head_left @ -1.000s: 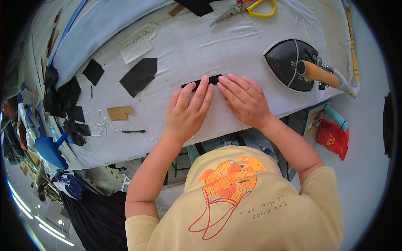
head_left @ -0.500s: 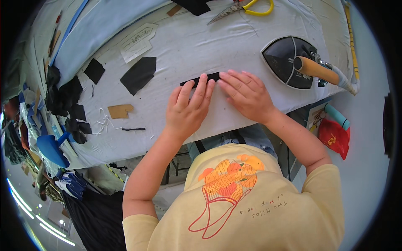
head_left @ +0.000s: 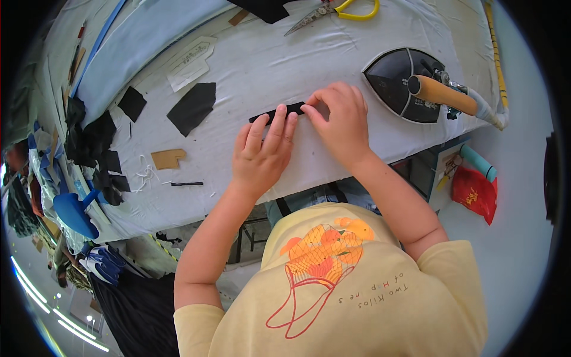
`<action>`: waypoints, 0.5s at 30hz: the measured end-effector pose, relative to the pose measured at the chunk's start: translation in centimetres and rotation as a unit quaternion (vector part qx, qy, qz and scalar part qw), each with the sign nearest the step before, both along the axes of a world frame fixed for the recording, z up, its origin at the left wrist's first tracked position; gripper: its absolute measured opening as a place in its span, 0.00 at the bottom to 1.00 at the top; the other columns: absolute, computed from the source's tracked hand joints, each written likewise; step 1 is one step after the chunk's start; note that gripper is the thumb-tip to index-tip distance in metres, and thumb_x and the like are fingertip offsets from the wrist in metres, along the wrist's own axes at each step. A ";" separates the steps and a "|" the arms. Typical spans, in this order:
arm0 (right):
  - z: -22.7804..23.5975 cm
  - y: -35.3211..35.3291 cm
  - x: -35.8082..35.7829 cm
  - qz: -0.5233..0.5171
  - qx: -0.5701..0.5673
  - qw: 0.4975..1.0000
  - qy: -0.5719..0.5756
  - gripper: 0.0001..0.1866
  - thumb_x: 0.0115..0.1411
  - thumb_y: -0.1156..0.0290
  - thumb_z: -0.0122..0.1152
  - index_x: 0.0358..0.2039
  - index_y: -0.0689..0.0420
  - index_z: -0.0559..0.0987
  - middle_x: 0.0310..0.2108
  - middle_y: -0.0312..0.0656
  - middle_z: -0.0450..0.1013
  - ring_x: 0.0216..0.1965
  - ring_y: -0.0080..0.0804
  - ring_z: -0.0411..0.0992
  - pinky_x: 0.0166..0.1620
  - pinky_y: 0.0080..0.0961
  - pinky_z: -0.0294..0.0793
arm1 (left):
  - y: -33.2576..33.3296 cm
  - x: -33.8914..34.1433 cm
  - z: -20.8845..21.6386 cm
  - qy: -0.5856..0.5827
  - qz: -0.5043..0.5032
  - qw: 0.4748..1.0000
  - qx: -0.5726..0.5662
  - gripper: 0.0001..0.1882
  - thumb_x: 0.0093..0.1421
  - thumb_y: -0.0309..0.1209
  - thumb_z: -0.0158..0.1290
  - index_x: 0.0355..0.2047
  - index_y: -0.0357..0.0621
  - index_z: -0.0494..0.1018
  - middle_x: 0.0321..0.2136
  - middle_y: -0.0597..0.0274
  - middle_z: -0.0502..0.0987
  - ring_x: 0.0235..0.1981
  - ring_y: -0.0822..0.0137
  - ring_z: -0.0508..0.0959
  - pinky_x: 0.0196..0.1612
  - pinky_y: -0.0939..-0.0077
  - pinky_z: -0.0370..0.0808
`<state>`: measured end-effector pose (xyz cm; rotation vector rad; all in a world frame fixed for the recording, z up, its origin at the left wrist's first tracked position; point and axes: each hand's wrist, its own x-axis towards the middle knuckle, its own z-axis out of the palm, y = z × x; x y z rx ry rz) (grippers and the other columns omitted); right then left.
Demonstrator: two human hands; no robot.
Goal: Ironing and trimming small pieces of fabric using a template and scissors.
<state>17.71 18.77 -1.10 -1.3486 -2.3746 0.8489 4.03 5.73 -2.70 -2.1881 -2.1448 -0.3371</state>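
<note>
A narrow black fabric strip (head_left: 293,109) lies on the white cloth-covered table, slanting up slightly to the right. Spread fingers of my left hand (head_left: 262,152) rest flat over its left and middle part, hiding some of it. At the strip's right end, my right hand (head_left: 342,122) pinches the tip between thumb and forefinger. To the right of that hand stands an iron (head_left: 395,83) with a wooden handle. A dark cut fabric piece (head_left: 192,109) lies to the left, near a smaller black piece (head_left: 132,103).
Yellow-handled scissors (head_left: 333,11) lie at the far edge. A white paper pattern (head_left: 191,62), a brown card template (head_left: 168,159) and white thread scraps (head_left: 146,174) are on the left. Black scraps (head_left: 98,134) and a blue tool (head_left: 76,214) crowd the table's left end.
My right hand has gone from lying flat beside the strip's right end to pinching it. My left hand stays spread on the strip. The whole view has shifted slightly.
</note>
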 end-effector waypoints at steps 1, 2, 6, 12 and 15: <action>0.1 0.1 -0.1 0.004 -0.020 1.000 -0.011 0.07 0.50 0.67 0.70 0.27 0.49 0.78 0.33 0.33 0.71 0.40 0.39 0.68 0.46 0.38 0.65 | 0.0 0.0 0.0 0.004 -0.002 1.000 -0.002 0.27 0.58 0.36 0.55 0.60 0.56 0.72 0.62 0.69 0.68 0.54 0.63 0.69 0.56 0.66 0.67; 0.1 0.2 0.0 0.004 -0.020 1.000 -0.011 0.07 0.50 0.67 0.70 0.27 0.49 0.78 0.33 0.33 0.71 0.40 0.39 0.68 0.46 0.38 0.65 | -0.1 0.0 0.0 0.004 -0.002 1.000 -0.001 0.27 0.58 0.36 0.55 0.60 0.56 0.72 0.62 0.69 0.68 0.54 0.63 0.69 0.56 0.66 0.67; 0.2 0.2 -0.1 0.021 -0.013 1.000 -0.018 0.07 0.51 0.68 0.69 0.26 0.50 0.78 0.33 0.35 0.71 0.42 0.40 0.67 0.46 0.39 0.64 | -0.2 0.0 0.0 0.000 -0.006 1.000 -0.003 0.28 0.58 0.36 0.55 0.60 0.56 0.71 0.62 0.69 0.68 0.54 0.63 0.68 0.56 0.66 0.67; 0.2 0.2 -0.3 0.026 -0.006 0.999 -0.021 0.06 0.53 0.68 0.68 0.26 0.51 0.77 0.34 0.35 0.71 0.42 0.41 0.67 0.46 0.40 0.63 | -0.2 -0.1 -0.1 -0.011 -0.006 1.000 0.000 0.28 0.57 0.36 0.55 0.60 0.55 0.71 0.62 0.69 0.68 0.55 0.63 0.68 0.56 0.65 0.67; 0.1 0.2 -0.2 0.030 0.004 0.999 -0.011 0.07 0.53 0.69 0.68 0.28 0.51 0.77 0.34 0.35 0.70 0.42 0.41 0.67 0.47 0.41 0.63 | -0.2 -0.1 0.0 -0.011 -0.007 1.000 -0.001 0.28 0.57 0.36 0.55 0.60 0.55 0.71 0.62 0.69 0.68 0.55 0.63 0.68 0.56 0.65 0.67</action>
